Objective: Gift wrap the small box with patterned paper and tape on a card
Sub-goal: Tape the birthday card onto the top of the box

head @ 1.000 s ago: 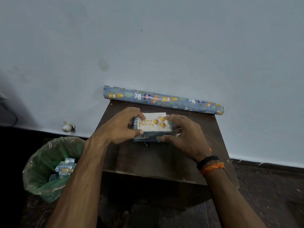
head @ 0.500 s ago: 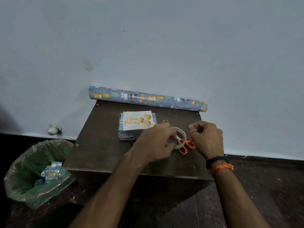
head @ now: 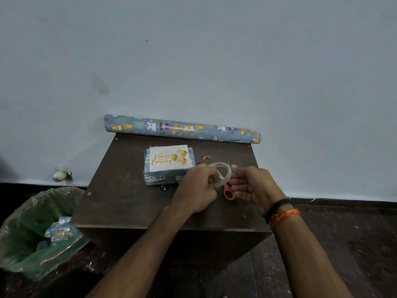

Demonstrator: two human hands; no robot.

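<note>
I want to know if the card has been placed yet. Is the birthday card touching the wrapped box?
Touching. The head view shows the card lying flat on the wrapped box, no gap visible; whether tape holds it cannot be told.

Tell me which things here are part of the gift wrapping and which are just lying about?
Part of the job:
wrapped box
birthday card
tape roll, gripped by left hand
orange scissors
paper roll

Lying about:
bin with paper scraps
white object on the floor
</note>
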